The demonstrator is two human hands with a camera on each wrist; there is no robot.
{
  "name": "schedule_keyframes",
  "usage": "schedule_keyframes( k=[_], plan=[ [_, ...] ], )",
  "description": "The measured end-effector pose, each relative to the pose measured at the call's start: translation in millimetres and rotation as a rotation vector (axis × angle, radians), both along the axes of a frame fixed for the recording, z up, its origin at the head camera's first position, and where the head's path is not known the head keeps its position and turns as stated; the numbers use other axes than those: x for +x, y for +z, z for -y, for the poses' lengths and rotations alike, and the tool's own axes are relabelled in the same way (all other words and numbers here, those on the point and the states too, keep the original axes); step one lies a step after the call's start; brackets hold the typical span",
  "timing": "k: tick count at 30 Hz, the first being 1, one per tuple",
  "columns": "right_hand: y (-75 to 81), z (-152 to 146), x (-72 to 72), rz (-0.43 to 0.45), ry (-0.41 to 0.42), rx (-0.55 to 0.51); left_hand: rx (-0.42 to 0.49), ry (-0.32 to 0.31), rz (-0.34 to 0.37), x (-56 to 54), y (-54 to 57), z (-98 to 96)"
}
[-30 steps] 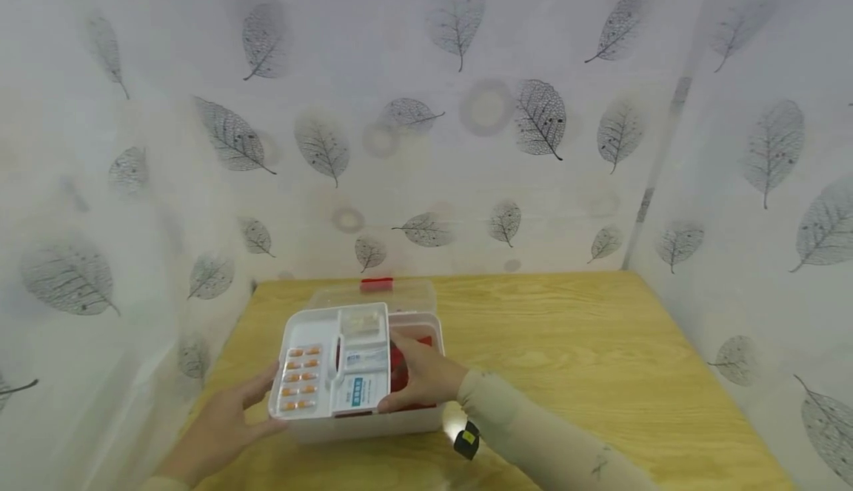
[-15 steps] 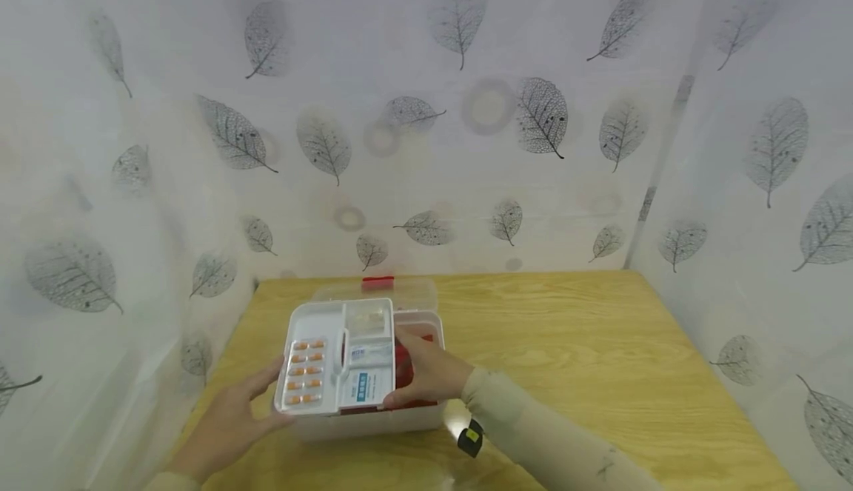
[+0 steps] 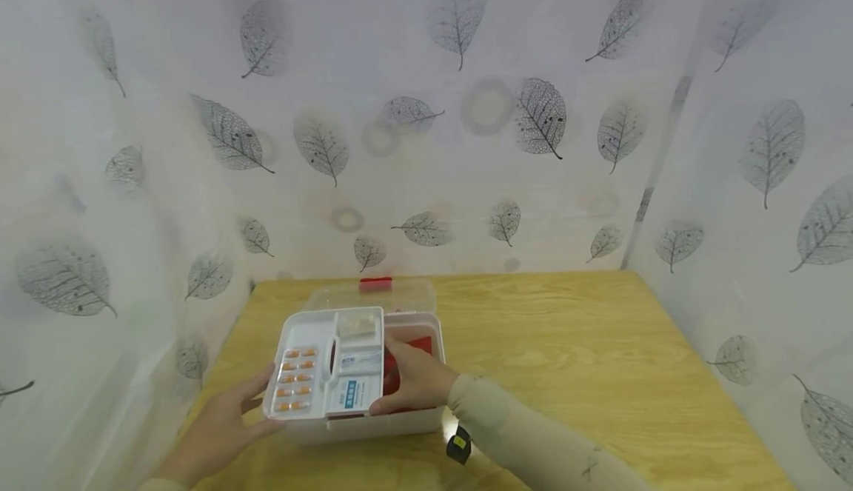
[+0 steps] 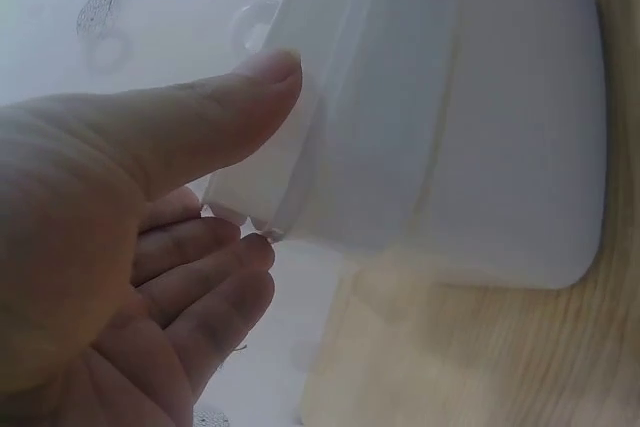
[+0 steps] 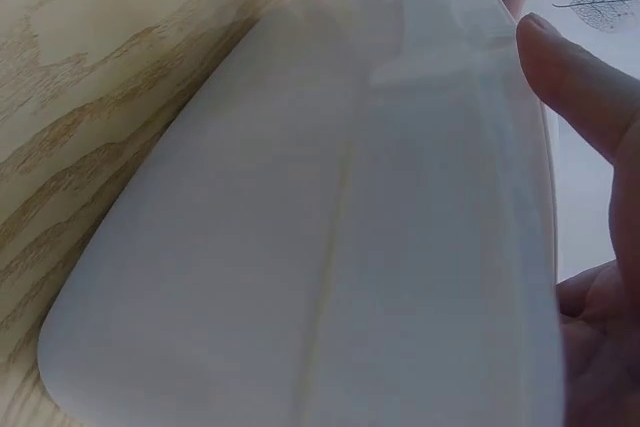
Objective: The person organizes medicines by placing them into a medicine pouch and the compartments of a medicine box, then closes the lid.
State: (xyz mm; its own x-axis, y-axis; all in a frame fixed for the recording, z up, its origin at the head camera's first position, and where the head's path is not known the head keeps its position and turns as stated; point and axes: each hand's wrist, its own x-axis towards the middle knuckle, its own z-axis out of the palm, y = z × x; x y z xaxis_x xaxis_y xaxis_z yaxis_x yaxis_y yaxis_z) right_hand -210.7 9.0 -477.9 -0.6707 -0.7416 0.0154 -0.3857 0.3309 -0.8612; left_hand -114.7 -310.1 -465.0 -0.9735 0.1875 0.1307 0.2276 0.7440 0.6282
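My left hand (image 3: 220,421) grips the left edge of a white divided tray (image 3: 309,328), thumb at the front and fingers behind. At the tray's right edge my right hand (image 3: 420,376) holds on, thumb at the front corner. The tray sits shifted left over an open white medicine box (image 3: 393,424), slightly tilted. A blister pack (image 3: 295,380) of orange-and-clear capsules lies in its left compartment. Small packets, one with a blue label (image 3: 350,395), fill the right compartments. In the left wrist view, the thumb presses the tray's side wall (image 4: 380,127).
Behind the box, its clear lid (image 3: 413,295) with a red latch (image 3: 376,284) is folded back. Something red (image 3: 421,343) shows inside the box. A small black item (image 3: 458,446) is below my right wrist. Leaf-patterned sheeting (image 3: 466,165) surrounds the wooden table (image 3: 553,358).
Both hands have shifted the tray slightly left relative to the box during the last half second. The box and its lid stay in place.
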Motion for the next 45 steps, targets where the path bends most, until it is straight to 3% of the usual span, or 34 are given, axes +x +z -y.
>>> schedule_keyframes(
  k=[8, 18, 30, 35, 39, 42, 45],
  plan=[
    [0.8, -0.2, 2.0, 0.013, -0.006, 0.029, -0.031, 0.043, 0.063, -3.2, -5.6, 0.7],
    [0.6, 0.7, 1.5, 0.068, 0.000, 0.039, 0.009, -0.004, 0.040, -2.4, -10.5, 0.3],
    [-3.5, 3.2, 0.2, 0.096, 0.013, 0.019, -0.031, 0.054, 0.126, -3.0, -5.8, -3.4],
    [-1.7, 2.6, -0.5, -0.056, 0.019, 0.095, -0.028, 0.071, 0.130, -2.8, -3.4, -4.7],
    [4.3, -1.9, 0.5, -0.200, -0.001, 0.224, -0.025, 0.074, 0.104, -2.6, -4.8, -5.3],
    [11.6, -8.6, 0.1, -0.266, -0.074, 0.260, 0.016, 0.082, 0.069, -3.6, -9.0, -5.0],
    [17.9, -19.6, -3.8, -0.326, -0.238, 0.226, 0.064, 0.119, 0.074, -4.7, -12.6, -3.5]
  ],
)
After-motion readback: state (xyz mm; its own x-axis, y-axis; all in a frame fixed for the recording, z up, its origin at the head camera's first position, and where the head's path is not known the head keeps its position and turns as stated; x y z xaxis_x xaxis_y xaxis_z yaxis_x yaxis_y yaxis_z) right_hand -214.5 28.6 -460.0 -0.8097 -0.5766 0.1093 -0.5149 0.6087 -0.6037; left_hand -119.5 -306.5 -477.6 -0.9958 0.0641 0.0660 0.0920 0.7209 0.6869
